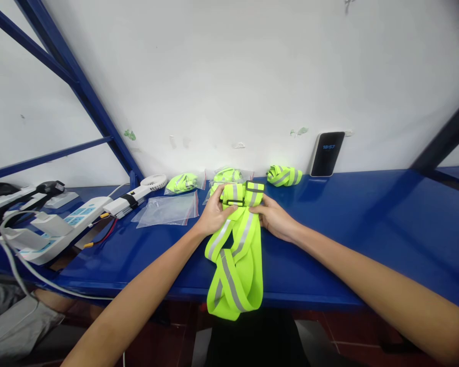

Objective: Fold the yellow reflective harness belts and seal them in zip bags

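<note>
A neon yellow reflective strap (235,265) with silver stripes and black buckles is held between my two hands. My left hand (214,211) grips its upper left part, thumb on the front by one buckle. On the other side my right hand (273,216) pinches the upper right part below the second buckle. The strap's long loops hang over the front edge of the table, crossing each other. Behind it lies a bagged yellow strap (227,175), partly hidden by my hands. Some of my fingers are out of sight behind the strap.
Empty clear zip bags (168,210) lie left of my hands, near another bagged strap (181,182). A loose rolled strap (284,175) and a phone (327,154) are along the wall. A white fan (153,182), power strip (74,224) and cables crowd the left of the blue table (367,219).
</note>
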The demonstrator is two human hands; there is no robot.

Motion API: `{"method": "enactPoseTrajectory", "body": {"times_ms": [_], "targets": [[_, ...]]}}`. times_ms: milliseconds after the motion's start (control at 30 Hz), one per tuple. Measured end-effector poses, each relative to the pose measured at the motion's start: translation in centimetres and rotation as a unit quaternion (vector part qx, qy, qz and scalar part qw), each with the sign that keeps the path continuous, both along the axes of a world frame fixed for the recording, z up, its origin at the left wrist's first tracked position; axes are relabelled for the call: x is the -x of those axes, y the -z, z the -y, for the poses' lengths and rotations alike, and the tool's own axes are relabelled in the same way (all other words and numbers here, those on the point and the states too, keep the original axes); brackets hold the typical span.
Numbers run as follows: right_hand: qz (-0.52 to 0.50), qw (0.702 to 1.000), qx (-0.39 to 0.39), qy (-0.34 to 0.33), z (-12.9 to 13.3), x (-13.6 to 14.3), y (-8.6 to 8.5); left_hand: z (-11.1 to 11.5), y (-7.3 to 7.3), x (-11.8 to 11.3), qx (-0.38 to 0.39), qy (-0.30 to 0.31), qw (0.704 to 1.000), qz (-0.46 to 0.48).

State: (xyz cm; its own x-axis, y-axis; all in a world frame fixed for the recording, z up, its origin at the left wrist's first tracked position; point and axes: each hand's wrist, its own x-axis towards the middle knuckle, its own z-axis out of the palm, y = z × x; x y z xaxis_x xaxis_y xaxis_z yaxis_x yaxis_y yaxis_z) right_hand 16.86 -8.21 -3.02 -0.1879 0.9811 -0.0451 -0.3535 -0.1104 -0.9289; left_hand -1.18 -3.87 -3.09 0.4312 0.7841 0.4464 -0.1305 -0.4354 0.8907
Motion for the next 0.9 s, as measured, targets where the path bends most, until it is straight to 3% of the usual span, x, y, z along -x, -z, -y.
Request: {"method": "enactPoseTrajectory", "body": {"times_ms": [200,300,467,700,800,900], "targets": [[-0.004,1.0,0.001,0.012,-0.1,0.0,0.5,0.0,0.3,-0.1,-0.076,-0.026,0.996,-0.026],[-0.032,0.998,-0.025,-0.039,0.4,0.0,0.0,-0.2,0.4,0.0,-0.091,-0.045,0.994,-0.032],[-0.091,0.99,-0.005,-0.112,1.0,-0.3,-1.1,-0.6,0.8,0.1,-0.1,-0.054,0.993,-0.025],[-0.119,0.989,0.048,-0.076,0.3,-0.5,-1.2,-0.4,0.8,-0.1,-0.134,-0.059,0.988,-0.046],[-0.122,0.99,0.038,-0.052,0.2,-0.6,-1.4,-0.2,0.7,-0.1,-0.113,-0.041,0.992,-0.047],[-0.124,0.992,0.018,-0.027,-0.1,-0.9,-1.4,0.2,0.5,-0.2,-0.005,0.028,1.0,-0.001]]}}
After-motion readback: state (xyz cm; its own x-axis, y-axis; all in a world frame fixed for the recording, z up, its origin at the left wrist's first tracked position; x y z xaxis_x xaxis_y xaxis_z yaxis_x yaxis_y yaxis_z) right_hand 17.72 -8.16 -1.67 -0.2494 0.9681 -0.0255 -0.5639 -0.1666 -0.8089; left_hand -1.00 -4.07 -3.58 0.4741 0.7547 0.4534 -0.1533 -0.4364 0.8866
